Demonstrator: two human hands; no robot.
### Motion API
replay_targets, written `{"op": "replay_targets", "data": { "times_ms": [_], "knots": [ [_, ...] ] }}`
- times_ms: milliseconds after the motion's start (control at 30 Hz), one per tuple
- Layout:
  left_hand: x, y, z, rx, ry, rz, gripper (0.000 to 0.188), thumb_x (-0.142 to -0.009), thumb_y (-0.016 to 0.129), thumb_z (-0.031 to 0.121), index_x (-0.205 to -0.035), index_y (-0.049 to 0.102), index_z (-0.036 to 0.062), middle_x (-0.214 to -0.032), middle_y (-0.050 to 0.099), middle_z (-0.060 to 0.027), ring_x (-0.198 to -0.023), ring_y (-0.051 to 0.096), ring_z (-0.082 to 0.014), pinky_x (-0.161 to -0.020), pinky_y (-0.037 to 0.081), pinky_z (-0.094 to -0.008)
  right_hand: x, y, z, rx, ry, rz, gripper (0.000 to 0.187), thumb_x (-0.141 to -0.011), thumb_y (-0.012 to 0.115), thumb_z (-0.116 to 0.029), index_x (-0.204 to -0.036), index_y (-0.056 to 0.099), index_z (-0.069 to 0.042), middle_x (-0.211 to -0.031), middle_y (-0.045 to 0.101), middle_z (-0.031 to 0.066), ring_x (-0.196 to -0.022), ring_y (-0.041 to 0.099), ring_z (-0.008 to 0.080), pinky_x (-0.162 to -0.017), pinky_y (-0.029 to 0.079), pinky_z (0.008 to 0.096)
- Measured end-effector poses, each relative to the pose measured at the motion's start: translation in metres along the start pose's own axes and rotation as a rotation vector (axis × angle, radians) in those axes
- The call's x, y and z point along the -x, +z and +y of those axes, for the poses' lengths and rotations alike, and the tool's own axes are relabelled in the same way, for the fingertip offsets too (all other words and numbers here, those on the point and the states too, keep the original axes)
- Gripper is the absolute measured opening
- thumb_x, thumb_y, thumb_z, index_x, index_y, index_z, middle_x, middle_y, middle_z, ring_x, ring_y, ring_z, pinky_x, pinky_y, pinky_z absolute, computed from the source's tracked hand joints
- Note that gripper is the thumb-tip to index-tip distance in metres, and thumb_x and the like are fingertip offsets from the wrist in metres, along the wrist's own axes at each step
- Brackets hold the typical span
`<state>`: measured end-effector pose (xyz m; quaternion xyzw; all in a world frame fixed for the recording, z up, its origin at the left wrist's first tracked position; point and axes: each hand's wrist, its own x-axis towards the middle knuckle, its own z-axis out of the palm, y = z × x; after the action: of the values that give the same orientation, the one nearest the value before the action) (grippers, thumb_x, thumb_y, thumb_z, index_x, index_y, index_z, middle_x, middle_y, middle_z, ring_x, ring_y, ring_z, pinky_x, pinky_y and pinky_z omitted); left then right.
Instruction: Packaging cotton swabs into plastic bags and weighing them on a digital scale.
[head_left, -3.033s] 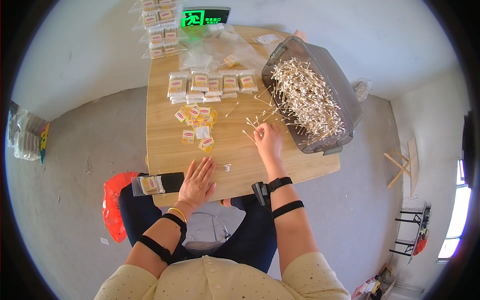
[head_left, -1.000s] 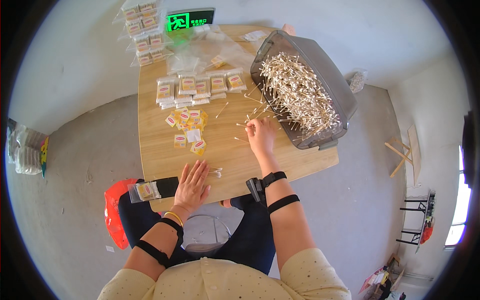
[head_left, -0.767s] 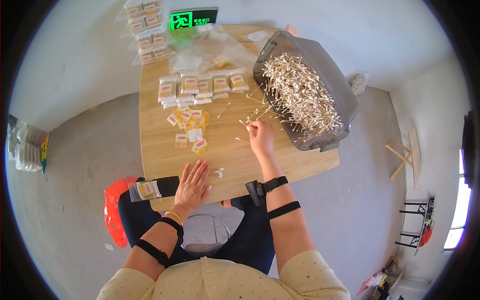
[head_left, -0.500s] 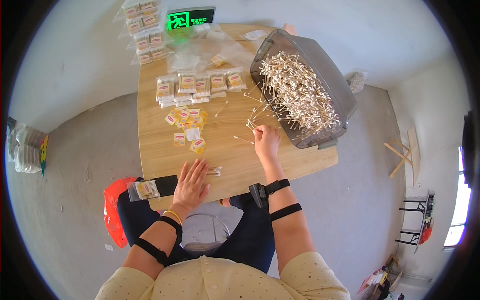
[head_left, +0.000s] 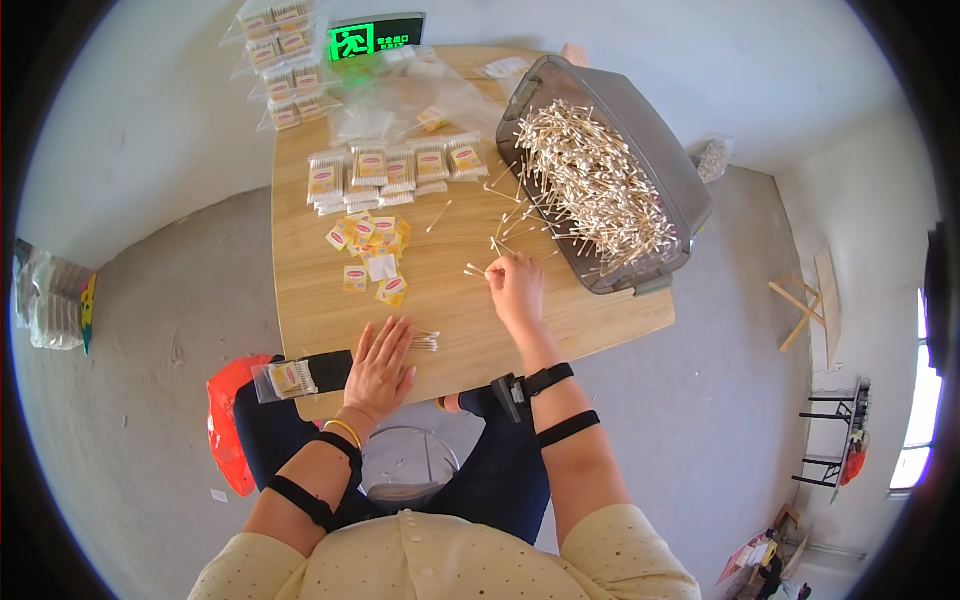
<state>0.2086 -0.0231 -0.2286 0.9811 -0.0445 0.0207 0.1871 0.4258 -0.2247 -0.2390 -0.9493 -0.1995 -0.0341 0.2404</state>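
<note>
My left hand [head_left: 377, 372] lies flat with outstretched fingers near the table's front edge. A small row of cotton swabs [head_left: 426, 341] sticks out from under its right side, their far ends hidden by the palm. Farther right, my right hand [head_left: 516, 292] is closed in a pinch on cotton swabs [head_left: 475, 271], whose white tips poke out left of the fingers. More loose swabs [head_left: 508, 228] are scattered between that hand and a tilted grey plastic bin [head_left: 650, 130] heaped with swabs. Small yellow-and-white cards [head_left: 391, 291] lie in a loose pile beyond my left hand.
Packed bags of swabs [head_left: 368, 166] stand in rows at the table's far left, with a taller stack [head_left: 283, 62] behind. Clear plastic bags [head_left: 440, 95] lie at the back. One filled bag [head_left: 290, 379] rests at the near left corner, beside a red bag [head_left: 228, 430].
My right hand has moved slightly left and nearer to me, from the scattered swabs to a swab lying apart. My left hand stays flat in place.
</note>
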Motion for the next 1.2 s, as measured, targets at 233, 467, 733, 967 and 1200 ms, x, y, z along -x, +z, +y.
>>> {"op": "replay_targets", "data": {
  "times_ms": [233, 467, 733, 967, 1200],
  "knots": [
    [-0.001, -0.004, 0.002, 0.013, 0.003, -0.009, 0.068, -0.096, 0.056, 0.030, -0.155, 0.037, 0.0026, -0.162, 0.037, -0.0119, -0.153, 0.031, -0.0279, -0.128, 0.017, -0.0502, 0.017, 0.003, -0.008, -0.108, -0.048, 0.132, 0.013, -0.084, 0.077, -0.015, -0.091, 0.066, -0.014, -0.098, 0.065, 0.0066, -0.100, 0.058, 0.0319, -0.089, 0.043, 0.0458],
    [-0.001, -0.005, 0.001, 0.019, 0.001, -0.001, 0.068, -0.096, 0.056, 0.030, -0.155, 0.038, 0.0023, -0.162, 0.037, -0.0125, -0.152, 0.031, -0.0282, -0.128, 0.017, -0.0503, 0.050, 0.024, -0.058, -0.310, -0.126, -0.013, 0.015, -0.085, 0.078, -0.018, -0.093, 0.067, -0.015, -0.091, 0.063, 0.0050, -0.095, 0.058, 0.0308, -0.085, 0.043, 0.0452],
    [-0.002, -0.004, 0.002, 0.015, 0.010, -0.006, 0.069, -0.096, 0.056, 0.030, -0.156, 0.036, 0.0020, -0.163, 0.035, -0.0123, -0.153, 0.030, -0.0277, -0.128, 0.016, -0.0501, -0.006, -0.006, 0.010, 0.052, 0.150, 0.276, 0.029, -0.084, 0.081, -0.025, -0.104, 0.064, -0.012, -0.107, 0.060, 0.0128, -0.109, 0.055, 0.0342, -0.092, 0.044, 0.0459],
    [-0.003, -0.004, 0.003, 0.027, 0.007, -0.011, 0.069, -0.096, 0.055, 0.029, -0.156, 0.036, 0.0019, -0.163, 0.035, -0.0125, -0.153, 0.030, -0.0286, -0.128, 0.016, -0.0504, 0.017, 0.004, 0.009, 0.099, 0.178, 0.221, 0.015, -0.080, 0.077, -0.017, -0.089, 0.065, -0.012, -0.100, 0.058, 0.0099, -0.106, 0.054, 0.0335, -0.091, 0.043, 0.0463],
    [-0.002, -0.003, 0.001, 0.031, 0.005, 0.000, 0.068, -0.096, 0.056, 0.029, -0.156, 0.037, 0.0026, -0.163, 0.036, -0.0131, -0.153, 0.031, -0.0289, -0.128, 0.017, -0.0506, 0.060, 0.016, -0.041, -0.053, 0.033, 0.138, 0.014, -0.078, 0.076, -0.014, -0.088, 0.066, -0.015, -0.098, 0.059, 0.0080, -0.099, 0.055, 0.0327, -0.084, 0.043, 0.0446]
  ]
}}
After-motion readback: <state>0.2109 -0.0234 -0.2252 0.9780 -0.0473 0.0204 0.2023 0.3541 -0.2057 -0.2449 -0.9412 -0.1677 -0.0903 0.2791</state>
